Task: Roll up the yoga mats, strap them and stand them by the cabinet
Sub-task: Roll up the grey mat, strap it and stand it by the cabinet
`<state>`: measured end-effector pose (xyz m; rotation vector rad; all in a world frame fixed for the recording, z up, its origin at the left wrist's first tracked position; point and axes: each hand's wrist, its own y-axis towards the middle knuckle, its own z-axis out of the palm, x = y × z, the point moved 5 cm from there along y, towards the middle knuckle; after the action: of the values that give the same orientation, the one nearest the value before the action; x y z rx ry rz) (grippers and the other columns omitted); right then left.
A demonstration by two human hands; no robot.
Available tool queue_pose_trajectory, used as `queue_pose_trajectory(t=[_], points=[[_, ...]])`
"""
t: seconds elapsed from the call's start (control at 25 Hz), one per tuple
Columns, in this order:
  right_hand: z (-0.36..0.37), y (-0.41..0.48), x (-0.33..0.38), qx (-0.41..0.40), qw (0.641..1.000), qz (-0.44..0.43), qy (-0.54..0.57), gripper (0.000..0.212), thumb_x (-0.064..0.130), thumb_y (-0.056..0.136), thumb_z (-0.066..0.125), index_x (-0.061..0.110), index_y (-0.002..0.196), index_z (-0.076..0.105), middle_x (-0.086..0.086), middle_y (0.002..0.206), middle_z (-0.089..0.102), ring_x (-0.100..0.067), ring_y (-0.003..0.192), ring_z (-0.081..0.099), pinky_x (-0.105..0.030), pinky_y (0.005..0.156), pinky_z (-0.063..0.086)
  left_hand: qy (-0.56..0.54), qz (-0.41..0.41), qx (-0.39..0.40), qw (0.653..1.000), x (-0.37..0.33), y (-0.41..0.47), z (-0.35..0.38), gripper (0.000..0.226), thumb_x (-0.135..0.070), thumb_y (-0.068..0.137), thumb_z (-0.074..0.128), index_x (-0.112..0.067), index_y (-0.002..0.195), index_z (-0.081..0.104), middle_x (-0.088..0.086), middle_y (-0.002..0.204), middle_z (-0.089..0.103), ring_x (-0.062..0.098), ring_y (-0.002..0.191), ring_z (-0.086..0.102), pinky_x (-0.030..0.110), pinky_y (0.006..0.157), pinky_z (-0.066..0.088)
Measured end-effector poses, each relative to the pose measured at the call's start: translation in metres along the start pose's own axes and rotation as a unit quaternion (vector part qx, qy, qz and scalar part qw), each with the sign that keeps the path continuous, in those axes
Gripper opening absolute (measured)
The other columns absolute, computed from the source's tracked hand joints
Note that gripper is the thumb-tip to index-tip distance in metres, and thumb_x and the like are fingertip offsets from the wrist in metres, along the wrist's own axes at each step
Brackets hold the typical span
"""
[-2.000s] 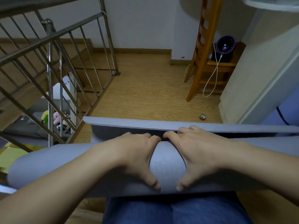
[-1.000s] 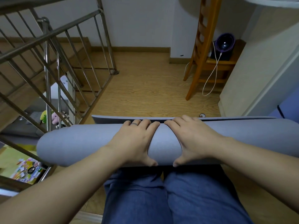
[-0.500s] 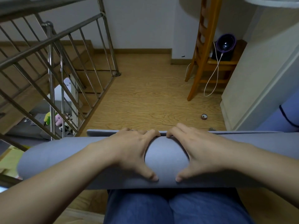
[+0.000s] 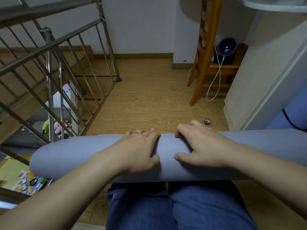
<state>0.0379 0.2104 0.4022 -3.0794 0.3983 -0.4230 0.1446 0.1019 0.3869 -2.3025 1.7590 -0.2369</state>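
A grey-blue yoga mat (image 4: pixel 74 153) lies rolled into a thick tube across my lap, reaching from the railing side to the right edge of view. No loose flap shows beyond the roll. My left hand (image 4: pixel 139 150), with a ring on one finger, wraps over the middle of the roll, fingers over the far side and thumb on the near side. My right hand (image 4: pixel 199 146) grips the roll the same way right beside it. No strap is in view.
A steel stair railing (image 4: pixel 66 63) runs along the left, with stairs and toys below. A wooden chair (image 4: pixel 204 52) holding a purple device (image 4: pixel 226 48) and white cable stands far right. A pale cabinet side (image 4: pixel 265 80) and a violet-blue rolled thing (image 4: pixel 295 117) are at right. A small round object (image 4: pixel 207 121) lies on the floor.
The flat tail of the mat that lay beyond my fingers has been rolled in. The roll turned forward under both hands, which stayed side by side at its middle.
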Motion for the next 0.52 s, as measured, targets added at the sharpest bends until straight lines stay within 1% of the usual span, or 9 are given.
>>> queue_pose_trajectory(t=[0.08,0.16,0.2,0.28,0.32,0.36,0.4,0.44,0.52], points=[[0.004,0.007,-0.006,-0.027,0.999,0.014,0.014,0.043,0.055,0.080,0.057,0.026,0.110,0.045,0.008,0.101,0.056,-0.012,0.104,0.039,-0.028,0.079,0.034,0.023,-0.020,0.015,0.999,-0.006,0.002,0.011,0.102,-0.065,0.079,0.052,-0.017,0.152,0.000,0.002,0.159,0.004,0.024,0.144,0.013,0.053,0.115,0.014],[0.011,0.011,-0.012,-0.056,0.998,0.022,0.028,0.042,0.052,0.084,0.054,0.025,0.115,0.048,0.006,0.105,0.059,-0.013,0.106,0.040,-0.029,0.083,0.035,0.058,-0.019,-0.001,0.998,-0.012,0.008,0.019,0.119,-0.074,0.068,0.059,-0.022,0.151,-0.010,0.003,0.154,0.010,0.029,0.140,0.019,0.061,0.111,0.016],[0.015,0.013,-0.016,-0.074,0.997,0.025,0.027,0.041,0.051,0.086,0.051,0.025,0.118,0.050,0.006,0.110,0.059,-0.014,0.107,0.041,-0.030,0.086,0.036,0.061,-0.013,-0.012,0.998,-0.012,0.014,0.020,0.122,-0.076,0.063,0.061,-0.026,0.150,-0.010,0.004,0.150,0.017,0.031,0.137,0.025,0.061,0.109,0.019],[0.023,0.015,-0.023,-0.115,0.993,0.027,0.029,0.039,0.047,0.090,0.051,0.024,0.121,0.055,0.007,0.116,0.060,-0.015,0.110,0.045,-0.031,0.093,0.038,0.036,-0.003,-0.018,0.999,-0.002,0.029,0.018,0.121,-0.078,0.057,0.064,-0.034,0.149,-0.001,0.003,0.142,0.030,0.032,0.128,0.037,0.056,0.104,0.030],[0.024,0.014,-0.026,-0.157,0.985,0.026,0.061,0.033,0.042,0.090,0.056,0.022,0.117,0.060,0.009,0.113,0.062,-0.015,0.109,0.049,-0.029,0.094,0.038,0.015,-0.002,-0.010,1.000,0.004,0.037,0.016,0.119,-0.078,0.055,0.065,-0.036,0.148,0.005,0.002,0.140,0.034,0.031,0.125,0.041,0.052,0.101,0.034],[0.021,0.011,-0.030,-0.223,0.967,0.033,0.121,0.025,0.032,0.087,0.063,0.020,0.109,0.065,0.011,0.105,0.064,-0.013,0.105,0.053,-0.023,0.093,0.039,-0.010,-0.005,0.001,1.000,0.011,0.044,0.014,0.117,-0.078,0.053,0.066,-0.038,0.147,0.009,0.001,0.139,0.037,0.030,0.124,0.044,0.050,0.100,0.036],[0.019,0.006,-0.036,-0.293,0.933,0.064,0.197,0.015,0.021,0.084,0.067,0.018,0.099,0.068,0.013,0.096,0.065,-0.010,0.098,0.056,-0.015,0.088,0.039,-0.041,-0.011,0.014,0.999,0.019,0.050,0.012,0.116,-0.077,0.053,0.068,-0.038,0.147,0.013,0.001,0.139,0.038,0.029,0.124,0.044,0.047,0.101,0.037],[0.018,-0.001,-0.044,-0.363,0.882,0.114,0.276,0.010,0.012,0.083,0.068,0.017,0.092,0.069,0.013,0.089,0.064,-0.005,0.090,0.057,-0.009,0.082,0.039,-0.076,-0.021,0.025,0.997,0.025,0.055,0.010,0.114,-0.074,0.054,0.071,-0.037,0.147,0.016,0.000,0.139,0.039,0.028,0.125,0.045,0.044,0.102,0.038],[0.036,-0.017,-0.066,-0.466,0.743,0.254,0.408,0.013,0.004,0.084,0.065,0.016,0.089,0.064,0.007,0.083,0.062,0.004,0.075,0.057,-0.005,0.071,0.040,-0.146,-0.039,0.044,0.988,0.034,0.064,0.006,0.107,-0.068,0.058,0.075,-0.034,0.145,0.024,-0.001,0.140,0.040,0.023,0.125,0.044,0.035,0.104,0.037]])
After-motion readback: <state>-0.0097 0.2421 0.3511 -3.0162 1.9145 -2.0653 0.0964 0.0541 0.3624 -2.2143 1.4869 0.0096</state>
